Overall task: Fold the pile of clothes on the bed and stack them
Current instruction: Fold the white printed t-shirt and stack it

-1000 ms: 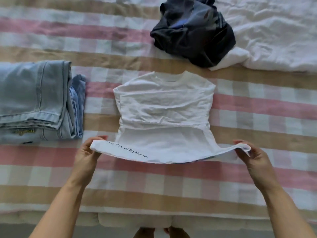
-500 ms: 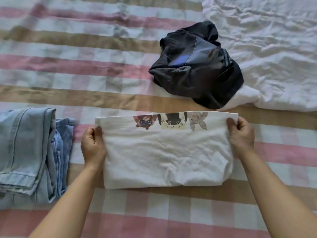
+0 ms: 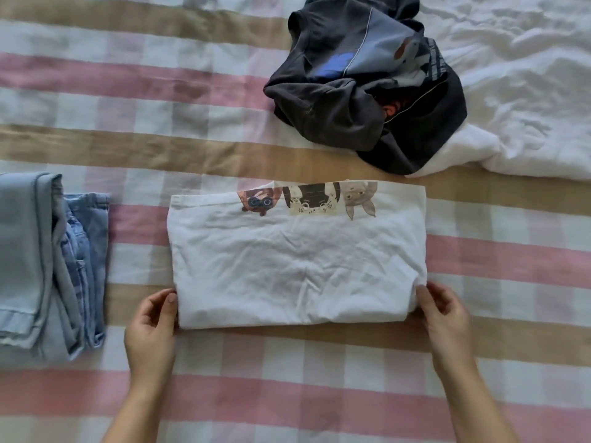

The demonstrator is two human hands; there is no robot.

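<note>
Fingers (image 3: 161, 306) of the left hand (image 3: 150, 327) and right hand (image 3: 444, 318) sit loosely curled at the two near corners of the folded white T-shirt (image 3: 297, 266), thumbs touching its edges — whether they grip the cloth I cannot tell. It lies flat on the bed (image 3: 224, 362) near the folded jeans (image 3: 41, 260), the crumpled dark garment (image 3: 367, 91) beyond it. Best to slide both hands under and lift level — so the layers stay shut.

A white shirt (image 3: 297, 266), jeans (image 3: 41, 260), a dark garment (image 3: 351, 100) and a white sheet (image 3: 527, 91) are being carried by the checked bed (image 3: 160, 91).
</note>
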